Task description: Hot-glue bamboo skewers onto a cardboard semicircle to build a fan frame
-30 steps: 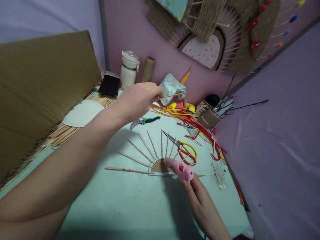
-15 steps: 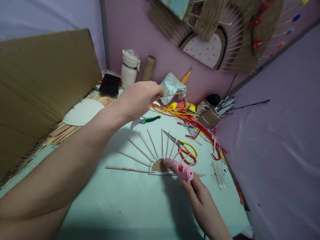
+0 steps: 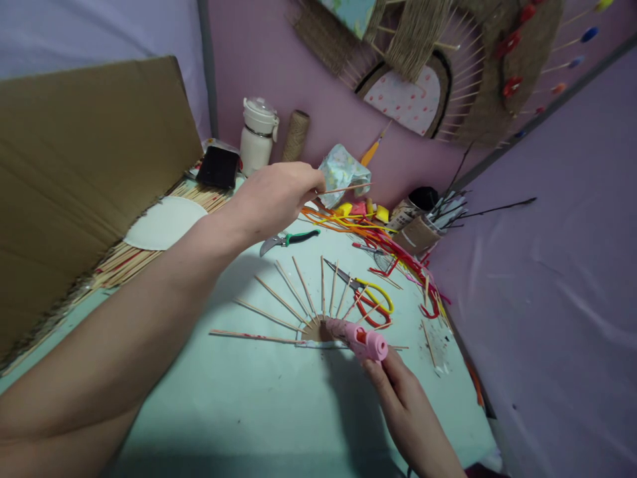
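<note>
My right hand [image 3: 398,392] is wrapped round a pink hot glue gun [image 3: 365,342]. The gun's nozzle points left over a small half-round cardboard piece [image 3: 313,333] lying on the table. Thin wooden sticks [image 3: 282,295] fan out from the curved edge of that piece, and the gun hides part of its right side. Raised above the table, my left hand [image 3: 283,192] pinches a thin wooden stick [image 3: 351,188] that points right. Beyond the fan's right half lie scissors [image 3: 371,299] with yellow and red handles, partly under the sticks.
Green-handled pruning shears [image 3: 291,239] lie below my left hand. A white bottle [image 3: 257,136], a twine roll [image 3: 296,136] and a patterned cloth [image 3: 343,172] are at the back. Coloured pipe cleaners [image 3: 368,232] spread rightward. A cardboard sheet [image 3: 89,186] stands left, above many loose sticks [image 3: 119,265].
The glue gun's nozzle has shifted slightly right, away from the base of the sticks. My left hand holds its stick almost still.
</note>
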